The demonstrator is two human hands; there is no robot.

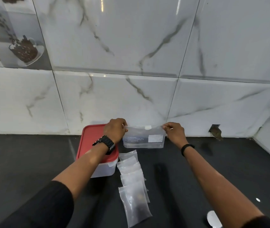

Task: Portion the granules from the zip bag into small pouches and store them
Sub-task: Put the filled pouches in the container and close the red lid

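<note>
the zip bag is held up above the dark bench, close to the white marble wall. the left hand pinches the top left corner of the zip bag, and its fingers are curled tight on the strip. the right hand pinches the top right corner the same way. the top edge is pulled flat between them. the zip bag is clear, with small print and a white label on its front; i cannot tell how many granules are inside it.

just left of the zip bag sits a box with a red lid, partly under the left arm. right below the zip bag, a row of small pouches lies flat on the bench, one overlapping the next. the pouch farthest from the zip bag has something dark in it
</note>
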